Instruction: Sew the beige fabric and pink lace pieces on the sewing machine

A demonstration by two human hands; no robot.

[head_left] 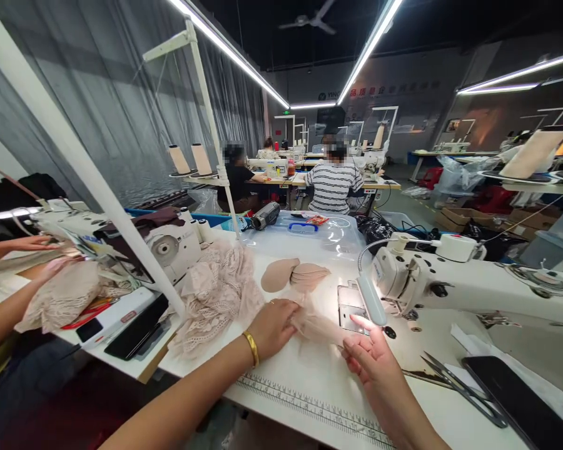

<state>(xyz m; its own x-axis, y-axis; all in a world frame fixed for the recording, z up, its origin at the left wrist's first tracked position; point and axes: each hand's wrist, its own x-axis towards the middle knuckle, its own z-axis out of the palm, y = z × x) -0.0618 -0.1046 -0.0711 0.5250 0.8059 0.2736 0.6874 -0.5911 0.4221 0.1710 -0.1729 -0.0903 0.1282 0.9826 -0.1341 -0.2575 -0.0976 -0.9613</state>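
Note:
A sheer beige piece of fabric (316,325) stretches between my two hands above the white sewing table (281,369). My left hand (274,326), with a gold bracelet at the wrist, has its fingers closed on the fabric's left end. Thumb and fingers of my right hand (368,353) pinch the other end, close to the sewing machine's lit needle plate (351,309). Behind the fabric lie beige bra-cup-shaped pieces (279,275), several of them stacked. A heap of beige lace fabric (213,294) rests left of my left hand.
A white sewing machine (450,275) stands at right, with scissors (466,387) and a black phone (520,400) in front. A ruler tape (304,403) runs along the table edge. At left, a co-worker's hands (51,262) are at another machine. Behind is a clear plastic bin (304,240).

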